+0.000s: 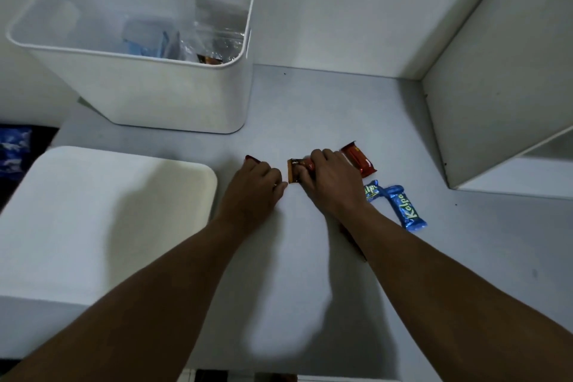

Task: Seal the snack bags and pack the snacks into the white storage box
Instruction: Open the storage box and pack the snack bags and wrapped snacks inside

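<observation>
Your right hand (328,180) is down on the grey table (310,257), its fingers curled and pinching one end of an orange-brown snack bar (294,169) that lies flat just in front of it. Your left hand (257,180) sits just beside it, knuckles up and fingers curled round a red-wrapped snack (252,159). Only the tip of that snack shows past your knuckles.

A red snack bar (359,158) lies loose on the table, just right of your right hand. Nearer you, a blue Kalpa bar (407,209) lies at an angle, and a second blue bar (372,191) is partly hidden behind your right wrist. The two blue bars touch at their far ends.

The white storage box (139,87) stands upright and open at the far left, well apart from your hands. Inside it are clear zip bags (217,25) and some wrapped snacks.

A flat-topped white object (108,211) with rounded corners sits near your left forearm, and a white shelf unit (496,102) stands to the right.
</observation>
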### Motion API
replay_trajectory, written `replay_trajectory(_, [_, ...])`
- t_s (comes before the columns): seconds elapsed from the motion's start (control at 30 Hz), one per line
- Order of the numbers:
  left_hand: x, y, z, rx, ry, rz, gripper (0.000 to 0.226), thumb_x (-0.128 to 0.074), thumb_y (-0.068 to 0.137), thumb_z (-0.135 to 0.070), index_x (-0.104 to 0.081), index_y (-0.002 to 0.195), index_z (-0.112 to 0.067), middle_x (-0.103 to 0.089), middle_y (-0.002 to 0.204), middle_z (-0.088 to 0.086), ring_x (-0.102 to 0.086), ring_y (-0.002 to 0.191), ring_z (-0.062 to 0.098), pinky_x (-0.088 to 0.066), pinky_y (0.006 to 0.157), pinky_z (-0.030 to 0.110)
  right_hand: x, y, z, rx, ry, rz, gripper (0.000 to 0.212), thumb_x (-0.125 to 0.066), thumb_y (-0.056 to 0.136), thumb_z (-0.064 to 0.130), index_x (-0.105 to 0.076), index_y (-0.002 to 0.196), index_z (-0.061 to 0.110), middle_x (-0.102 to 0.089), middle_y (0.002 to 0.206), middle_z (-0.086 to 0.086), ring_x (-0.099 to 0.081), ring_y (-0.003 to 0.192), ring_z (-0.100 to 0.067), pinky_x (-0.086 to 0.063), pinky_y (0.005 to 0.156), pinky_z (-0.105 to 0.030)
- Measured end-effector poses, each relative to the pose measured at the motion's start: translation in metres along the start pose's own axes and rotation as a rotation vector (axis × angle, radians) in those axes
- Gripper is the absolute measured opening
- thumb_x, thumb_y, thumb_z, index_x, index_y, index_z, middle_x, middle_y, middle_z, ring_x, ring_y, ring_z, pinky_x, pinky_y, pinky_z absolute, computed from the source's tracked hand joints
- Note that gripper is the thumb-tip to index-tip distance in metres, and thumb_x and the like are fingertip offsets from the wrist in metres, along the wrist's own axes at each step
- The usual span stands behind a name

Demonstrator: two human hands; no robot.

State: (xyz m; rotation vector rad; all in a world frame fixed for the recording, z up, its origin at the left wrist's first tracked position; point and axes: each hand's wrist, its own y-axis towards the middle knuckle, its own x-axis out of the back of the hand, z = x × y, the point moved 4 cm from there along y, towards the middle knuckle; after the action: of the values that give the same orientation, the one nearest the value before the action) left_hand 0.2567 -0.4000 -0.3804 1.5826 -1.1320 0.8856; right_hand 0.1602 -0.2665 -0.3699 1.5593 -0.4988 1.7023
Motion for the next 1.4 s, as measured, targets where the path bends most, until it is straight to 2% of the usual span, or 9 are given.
replay_trajectory(0.07, [0.008,0.001,-0.002,-0.046,-0.025,-0.049,0.025,-0.052,0.084,-0.023,-0.062,0.068,-0.007,-0.057,0.063,0.008,-0.055,0.064,0.031,-0.037,0.065,0.032,0.008,0.004,0.000,0.003,0.023,0.014,0.029,-0.050,0.096,0.041,-0.059,0.089,0.014,-0.064,0.085,-0.005,-0.059,0.080,-0.026,-0.048,0.060,-0.037])
replay_trajectory(0.23, [0.026,0.002,0.001,0.026,-0.137,-0.089,0.021,-0.049,0.082,-0.020,-0.062,0.077,-0.005,-0.054,0.064,0.007,-0.051,0.061,0.030,-0.042,0.052,0.037,0.035,0.015,-0.006,-0.061,0.072,0.044,0.030,-0.050,0.097,0.041,-0.057,0.095,0.012,-0.060,0.092,-0.005,-0.056,0.089,-0.027,-0.043,0.064,-0.036])
replay_trajectory(0.4, [0.047,0.007,-0.007,0.082,-0.246,-0.044,0.030,-0.044,0.082,-0.027,-0.063,0.081,-0.003,-0.058,0.068,0.010,-0.056,0.063,0.031,-0.045,0.053,0.035,0.060,0.024,-0.002,-0.112,0.124,0.026,0.032,-0.048,0.097,0.046,-0.055,0.096,0.016,-0.057,0.092,-0.002,-0.055,0.090,-0.024,-0.050,0.068,-0.040])
replay_trajectory(0.6, [0.116,0.035,-0.010,0.191,-0.369,-0.132,0.008,-0.065,0.077,-0.017,-0.063,0.081,-0.010,-0.062,0.070,0.004,-0.058,0.065,0.023,-0.049,0.061,0.039,0.102,0.056,0.024,-0.116,0.205,-0.056,0.031,-0.049,0.097,0.048,-0.052,0.091,0.018,-0.055,0.088,0.002,-0.053,0.082,-0.020,-0.044,0.064,-0.035])
replay_trajectory(0.83, [0.220,0.077,0.019,0.189,-0.361,-0.366,0.008,-0.071,0.082,-0.013,-0.065,0.088,-0.014,-0.062,0.076,-0.007,-0.056,0.066,0.004,-0.040,0.062,0.010,0.168,0.126,0.086,-0.150,0.339,-0.208,0.029,-0.050,0.095,0.047,-0.047,0.085,0.020,-0.050,0.083,0.004,-0.050,0.077,-0.021,-0.035,0.062,-0.032])
replay_trajectory(1.0, [0.249,0.109,0.063,0.274,-0.257,-0.384,0.013,-0.065,0.088,-0.015,-0.067,0.100,-0.013,-0.069,0.092,0.003,-0.064,0.081,0.017,-0.053,0.077,0.030,0.178,0.169,0.125,-0.071,0.357,-0.167,0.028,-0.051,0.096,0.045,-0.050,0.088,0.018,-0.055,0.087,0.000,-0.053,0.079,-0.022,-0.039,0.063,-0.033])
replay_trajectory(1.1, [0.252,0.116,0.088,0.362,-0.161,-0.357,0.021,-0.058,0.094,-0.027,-0.068,0.108,-0.015,-0.071,0.106,0.004,-0.065,0.093,0.020,-0.048,0.082,0.029,0.166,0.192,0.147,-0.022,0.368,-0.074,0.028,-0.053,0.094,0.044,-0.054,0.092,0.016,-0.056,0.091,-0.004,-0.055,0.084,-0.024,-0.042,0.066,-0.034])
replay_trajectory(1.23, [0.252,0.112,0.111,0.443,-0.012,-0.358,0.023,-0.053,0.096,-0.030,-0.068,0.110,-0.020,-0.072,0.106,0.001,-0.065,0.097,0.022,-0.049,0.079,0.034,0.151,0.202,0.167,0.018,0.423,0.005,0.029,-0.055,0.094,0.046,-0.049,0.088,0.018,-0.052,0.092,-0.002,-0.054,0.082,-0.022,-0.038,0.068,-0.031])
replay_trajectory(1.4, [0.248,0.094,0.097,0.403,-0.002,-0.387,0.024,-0.053,0.097,-0.028,-0.066,0.115,-0.017,-0.070,0.111,0.006,-0.056,0.110,0.027,-0.049,0.089,0.040,0.161,0.186,0.155,-0.015,0.499,-0.011,0.044,-0.050,0.097,0.050,-0.057,0.124,0.016,-0.058,0.126,-0.005,-0.058,0.110,-0.021,-0.044,0.085,-0.030])
